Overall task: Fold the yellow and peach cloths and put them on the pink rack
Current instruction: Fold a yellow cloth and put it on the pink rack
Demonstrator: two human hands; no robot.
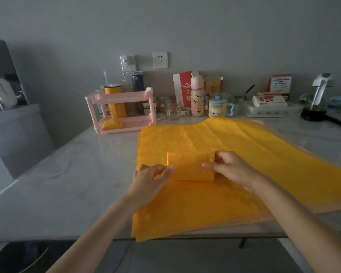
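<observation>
A small folded yellow cloth (190,167) lies on a flat stack of yellow cloths (234,144). Peach cloth edges (254,221) peek out under the stack at its near right side. My left hand (152,179) touches the folded cloth's left end with its fingertips. Over the right end, my right hand (231,170) pinches the fold between thumb and fingers. The pink two-tier rack (124,109) stands at the back left of the table. On its lower shelf rests another folded yellow cloth (111,123).
Behind the stack stand a glass jar (173,110), a pink bottle (197,96), a yellow cartoon mug (217,106), boxes and a kettle (319,97). The white marble table (71,174) shows bare surface to the left. A dark bin (18,257) sits on the floor.
</observation>
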